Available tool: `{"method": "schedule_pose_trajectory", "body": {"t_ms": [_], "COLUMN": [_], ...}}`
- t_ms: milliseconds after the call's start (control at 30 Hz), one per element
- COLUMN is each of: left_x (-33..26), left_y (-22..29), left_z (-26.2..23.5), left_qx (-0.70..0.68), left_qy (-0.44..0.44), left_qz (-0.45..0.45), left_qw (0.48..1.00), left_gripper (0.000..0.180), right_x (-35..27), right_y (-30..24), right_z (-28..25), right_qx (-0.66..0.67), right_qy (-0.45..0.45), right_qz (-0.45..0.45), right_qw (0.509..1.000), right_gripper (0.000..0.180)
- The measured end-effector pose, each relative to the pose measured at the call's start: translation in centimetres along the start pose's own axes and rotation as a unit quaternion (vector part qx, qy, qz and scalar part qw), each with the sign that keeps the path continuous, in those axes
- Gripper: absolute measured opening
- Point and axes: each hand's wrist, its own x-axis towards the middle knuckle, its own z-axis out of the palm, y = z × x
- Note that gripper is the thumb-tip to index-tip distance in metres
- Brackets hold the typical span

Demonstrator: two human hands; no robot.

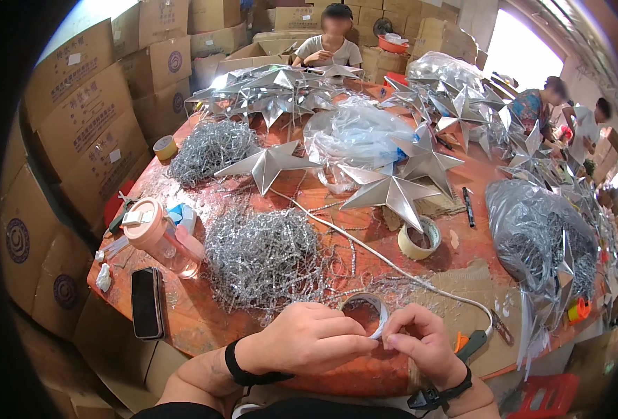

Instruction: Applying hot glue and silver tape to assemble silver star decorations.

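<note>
My left hand reaches in from the left, fingers bent and tips pinched together. Opposite it, my right hand is curled, thumb against forefinger, its tips almost meeting the left ones. What they pinch is too small or hidden to make out. Just beyond the fingertips is a tape roll, partly covered by my hands; whether they touch it I cannot tell. A tangled heap of silver bead garland lies beyond my left hand. By my right wrist rests a dark green-grey tool handle with an orange part.
Silver stars spread across the red table. A white cord runs toward my right. At left stand a pink-lidded bottle and a phone. Another tape roll, a marker and a garland-filled bag lie right. Co-workers sit beyond.
</note>
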Motion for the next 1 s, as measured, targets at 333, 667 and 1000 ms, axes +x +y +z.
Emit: {"method": "schedule_pose_trajectory", "body": {"t_ms": [333, 667, 1000], "left_x": [0.2, 0.5, 0.1], "left_y": [-0.1, -0.7, -1.6], "left_z": [0.0, -0.3, -0.7], "left_qx": [-0.01, -0.064, -0.087], "left_qy": [0.032, 0.017, 0.03], "left_qz": [-0.023, -0.051, -0.076], "left_qw": [0.999, 0.996, 0.993], "left_gripper": [0.023, 0.03, 0.033], "right_x": [0.8, 2.2, 3.3], "right_y": [-0.1, -2.2, -6.6], "right_z": [0.8, -0.3, 0.2], "right_qx": [-0.009, -0.147, -0.299], "right_qy": [-0.022, -0.107, -0.131], "right_qz": [0.061, -0.009, -0.027], "right_qw": [0.998, 0.983, 0.945], "right_gripper": [0.012, 0.017, 0.024]}}
